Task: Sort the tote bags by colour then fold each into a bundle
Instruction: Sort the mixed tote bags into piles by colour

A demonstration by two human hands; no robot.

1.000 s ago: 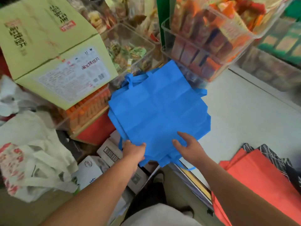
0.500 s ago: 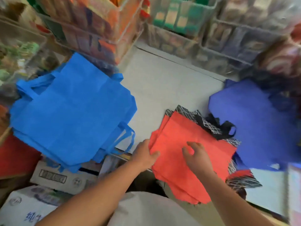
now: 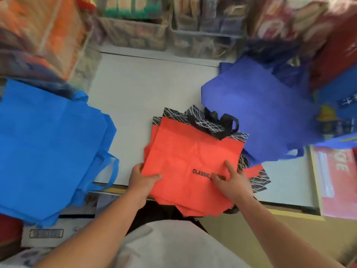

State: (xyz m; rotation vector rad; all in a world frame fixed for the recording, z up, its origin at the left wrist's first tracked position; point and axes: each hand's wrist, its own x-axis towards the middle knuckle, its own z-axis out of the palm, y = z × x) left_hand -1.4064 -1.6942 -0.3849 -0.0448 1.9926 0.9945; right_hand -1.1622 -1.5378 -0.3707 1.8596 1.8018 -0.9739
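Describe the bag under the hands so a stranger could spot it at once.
On the white table, between the blue pile at the left and the purple pile at the right, lies a stack at the front edge. Its top bag is red, the left hand gripping its edge; unlike its neighbours it bears black "CLASSIC" lettering and scribble-patterned black trim.

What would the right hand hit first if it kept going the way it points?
The right hand rests on the red bag. Sliding on up and left, it would probably reach the black patterned strip beyond.
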